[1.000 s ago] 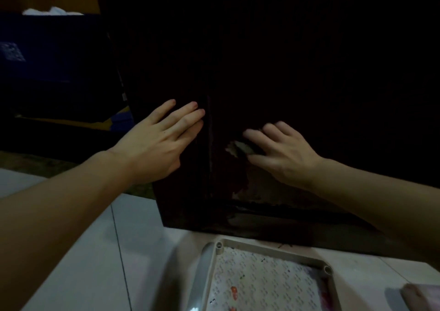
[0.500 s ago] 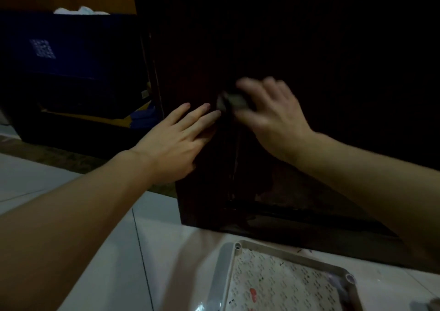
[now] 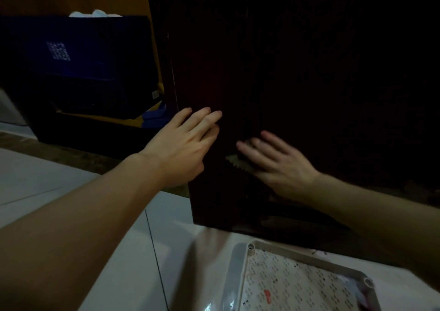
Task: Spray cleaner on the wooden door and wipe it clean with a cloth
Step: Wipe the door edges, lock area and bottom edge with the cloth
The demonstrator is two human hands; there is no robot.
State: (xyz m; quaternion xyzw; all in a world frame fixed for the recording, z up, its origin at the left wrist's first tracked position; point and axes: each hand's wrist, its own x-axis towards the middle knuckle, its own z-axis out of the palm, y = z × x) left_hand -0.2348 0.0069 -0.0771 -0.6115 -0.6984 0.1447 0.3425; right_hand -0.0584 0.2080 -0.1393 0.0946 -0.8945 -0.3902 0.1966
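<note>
Dark wooden door [image 3: 309,84] under wipe, low on its left edge.
Right hand [image 3: 281,165] presses the cloth [image 3: 238,164] flat against the panel, fingers spread and straight; left hand [image 3: 183,151] rests open on the door edge. Risk, in my judgement: poor light may leave missed patches; cloth could slip from under flat fingers.

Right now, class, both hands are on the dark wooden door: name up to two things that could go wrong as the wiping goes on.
1. The right hand presses the cloth with flat fingers, with no grip round it, so the cloth may slip out and drop.
2. The scene is dim and the wooden door very dark, so missed patches would be hard to spot. The left hand only steadies the door near its edge.
</note>
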